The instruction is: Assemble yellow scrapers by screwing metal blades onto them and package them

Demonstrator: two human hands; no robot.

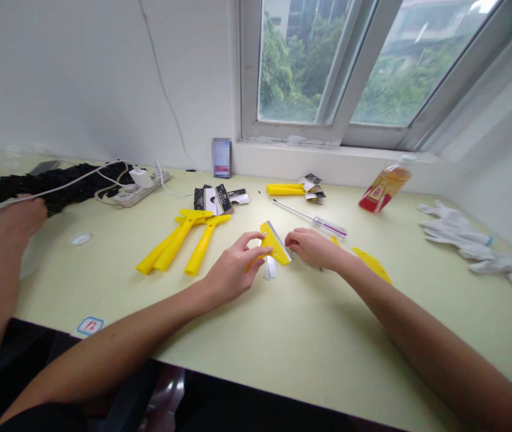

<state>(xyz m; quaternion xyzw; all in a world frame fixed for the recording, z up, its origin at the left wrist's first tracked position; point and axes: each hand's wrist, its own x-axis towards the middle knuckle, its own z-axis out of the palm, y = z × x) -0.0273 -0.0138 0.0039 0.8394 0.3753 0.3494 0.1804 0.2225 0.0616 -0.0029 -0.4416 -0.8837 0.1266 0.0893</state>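
My left hand is closed on a yellow scraper, thumb and fingers gripping its head. A metal blade edge runs along the scraper's right side, tilted down to the right. Close beside that edge is my right hand, its fingers curled together in a pinch; whatever they hold is too small to make out. Under the scraper a whitish strip lies on the table. A screwdriver with a clear, purple-striped handle rests just beyond my right hand. Partly behind my right forearm is a flat yellow piece.
Yellow scrapers lie left, near black-and-white packaging cards. More yellow handles, a phone and a bottle stand farther back. White gloves lie right. A co-worker's hand and a power strip are left.
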